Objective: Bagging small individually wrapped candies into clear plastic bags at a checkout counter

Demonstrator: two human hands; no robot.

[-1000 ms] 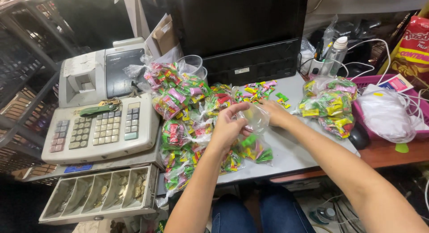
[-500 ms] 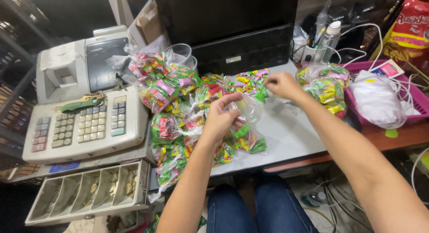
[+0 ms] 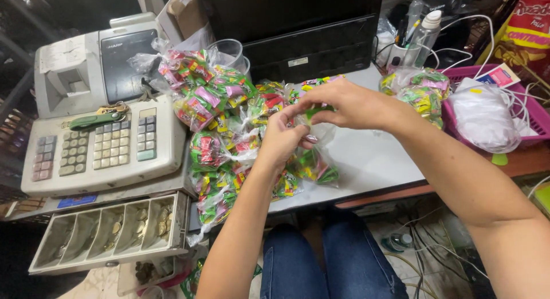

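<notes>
I see both hands together over the table (image 3: 378, 161), approx. centre of view. L hand (image 3: 283, 140) pinches the neck of a clear bag (image 3: 315, 156) w/ fingers closed on the plastic; R hand (image 3: 349, 104) is clamped on the bag's top just above, thumb and fingers nipping the twisted plastic along w/ a bit of green wrapper. The two hands touch at the fingertips. Bag hangs below them, its bottom w/ green and pink candy resting on the table near the front edge.

To the L of the bag, touching it, lies a heap of filled candy bags (image 3: 217, 121), running from the plastic cup (image 3: 229, 50) down to the table edge. More filled bags (image 3: 421, 93) sit R of my R wrist, beside a pink basket (image 3: 533, 113) holding a white bag (image 3: 481, 115). Cash register (image 3: 97, 127) at far L, its coin drawer (image 3: 109, 227) open w/ coins in the compartments. Black monitor (image 3: 298, 30) behind the heap; spray bottle (image 3: 427, 32) R of it.
</notes>
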